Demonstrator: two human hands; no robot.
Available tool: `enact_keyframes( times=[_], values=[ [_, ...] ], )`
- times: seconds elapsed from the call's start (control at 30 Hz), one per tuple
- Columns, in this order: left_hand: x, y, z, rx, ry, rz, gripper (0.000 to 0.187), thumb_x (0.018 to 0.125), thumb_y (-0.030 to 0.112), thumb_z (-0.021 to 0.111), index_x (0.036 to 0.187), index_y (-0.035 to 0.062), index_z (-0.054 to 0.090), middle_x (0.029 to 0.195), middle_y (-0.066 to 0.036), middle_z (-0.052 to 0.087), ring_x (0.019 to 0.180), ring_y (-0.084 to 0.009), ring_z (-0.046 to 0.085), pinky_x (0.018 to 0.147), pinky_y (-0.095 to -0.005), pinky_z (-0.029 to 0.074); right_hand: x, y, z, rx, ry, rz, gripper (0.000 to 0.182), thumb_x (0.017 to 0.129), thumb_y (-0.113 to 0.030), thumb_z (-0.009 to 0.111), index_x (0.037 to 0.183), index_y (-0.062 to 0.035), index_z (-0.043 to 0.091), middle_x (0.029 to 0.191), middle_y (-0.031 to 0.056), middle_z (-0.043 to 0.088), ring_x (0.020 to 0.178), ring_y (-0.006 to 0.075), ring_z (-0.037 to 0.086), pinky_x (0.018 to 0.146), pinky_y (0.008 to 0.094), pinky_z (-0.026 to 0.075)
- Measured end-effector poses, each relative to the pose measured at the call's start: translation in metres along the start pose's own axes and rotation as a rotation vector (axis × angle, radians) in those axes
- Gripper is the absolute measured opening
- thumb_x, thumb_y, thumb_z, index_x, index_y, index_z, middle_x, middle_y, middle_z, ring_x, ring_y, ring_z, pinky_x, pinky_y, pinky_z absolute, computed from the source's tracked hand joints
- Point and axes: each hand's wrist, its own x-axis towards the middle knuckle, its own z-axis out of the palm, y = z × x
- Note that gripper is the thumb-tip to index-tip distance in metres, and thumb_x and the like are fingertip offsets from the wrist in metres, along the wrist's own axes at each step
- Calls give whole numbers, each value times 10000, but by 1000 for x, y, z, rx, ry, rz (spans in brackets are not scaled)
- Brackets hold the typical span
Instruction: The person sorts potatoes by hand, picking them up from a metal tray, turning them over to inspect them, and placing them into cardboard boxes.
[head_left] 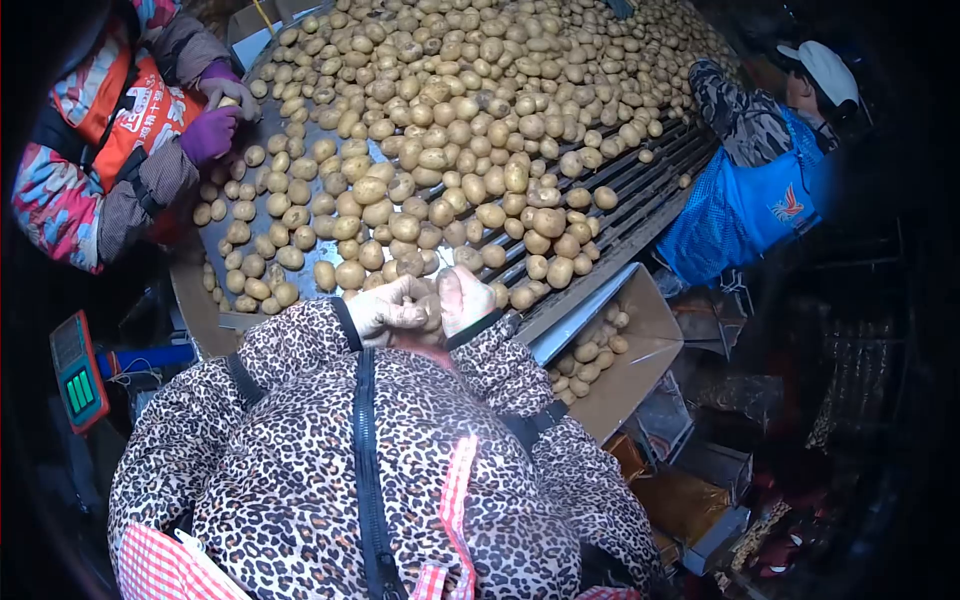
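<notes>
Both my hands are close together at the near edge of a sorting table (640,205) heaped with potatoes (460,110). My left hand (385,308) has its fingers curled round a potato (430,312), which shows between the two hands. Beside it on the right, my right hand (466,300) is closed, with its thumb up; whether it also grips something is hidden. Loose potatoes lie just beyond my fingers, on the table's dark surface and its metal bars.
A cardboard box (645,350) holding potatoes stands right of my arms. A scale display (80,372) is at the left. One co-worker (130,130) with purple gloves stands at the upper left, another (760,170) in a white cap at the right.
</notes>
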Motion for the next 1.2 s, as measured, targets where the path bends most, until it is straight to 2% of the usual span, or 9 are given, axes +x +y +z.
enact_keyframes(
  times=[0.07, 0.2, 0.33, 0.43, 0.67, 0.8, 0.87, 1.0, 1.2],
  values=[
    [5, 9, -1, 349, 262, 132, 563, 856, 210, 725, 1290, 31, 415, 1239, -192, 531, 1063, -276, 621, 934, -423, 506, 17, -12, -13, -211, 46, 56, 248, 893, -239, 578, 1031, -39, 629, 913, 190, 669, 885, 385, 641, 790, 435, 533],
    [-12, 30, -24, 1643, 651, 242, 856, 791, 501, 683, 1441, 75, 324, 1398, -253, 378, 1307, -415, 383, 1085, -480, 324, 84, 48, -96, -312, 378, 277, 501, 869, -314, 549, 1292, -47, 522, 1172, 261, 603, 1108, 413, 570, 959, 453, 462],
    [-16, 25, -13, 1462, 587, 106, 769, 824, 440, 655, 1443, 108, 342, 1438, -262, 313, 1327, -436, 339, 1108, -467, 299, 141, 83, -103, -539, 136, 514, 707, 838, -360, 573, 1444, -74, 347, 1397, 214, 472, 1244, 362, 502, 1015, 473, 423],
    [-9, 18, -27, 1492, 603, 140, 671, 828, 352, 659, 1408, 132, 404, 1410, -237, 366, 1304, -429, 377, 1097, -463, 325, 141, 49, -44, -606, 83, 351, 577, 831, -368, 595, 1382, -318, 431, 1288, 197, 491, 1152, 386, 538, 1014, 538, 404],
    [-10, 23, -35, 1491, 554, 180, 410, 843, 281, 631, 1163, 33, 566, 1195, -189, 533, 1133, -376, 519, 975, -443, 423, 43, -21, 46, -845, -350, -182, 610, 752, -378, 688, 1331, -373, 495, 1459, 218, 292, 1241, 417, 435, 1056, 543, 334],
    [-20, 15, -55, 1776, 512, 433, 335, 793, 225, 649, 1081, 66, 586, 1084, -146, 580, 1069, -351, 541, 906, -455, 439, 18, 23, 14, -388, -392, -197, 512, 752, -284, 691, 1252, -314, 584, 1466, 207, 275, 1237, 421, 428, 1041, 515, 384],
    [-21, 31, -29, 1939, 401, 504, 362, 771, 235, 667, 1093, 88, 589, 1098, -119, 577, 1076, -346, 538, 905, -451, 427, 16, 51, -19, -440, -63, -304, 411, 798, -207, 643, 1208, -189, 625, 1368, 251, 401, 1145, 406, 529, 1001, 436, 447],
    [-3, 17, -20, 2112, -24, 669, 545, 676, 280, 677, 1186, 125, 561, 1266, -123, 521, 1257, -344, 430, 1055, -551, 317, 53, 48, -81, -484, 51, 117, 389, 863, -229, 586, 1211, -54, 606, 1173, 212, 622, 1100, 359, 594, 982, 409, 458],
    [-16, 66, -74, 2273, 613, 339, 638, 666, 270, 710, 1266, 157, 525, 1336, -159, 469, 1279, -377, 392, 1083, -524, 301, 137, 82, -137, -598, -150, 569, 474, 900, -405, 538, 1265, -106, 584, 1260, 208, 588, 1160, 335, 574, 1020, 407, 437]
  ],
)
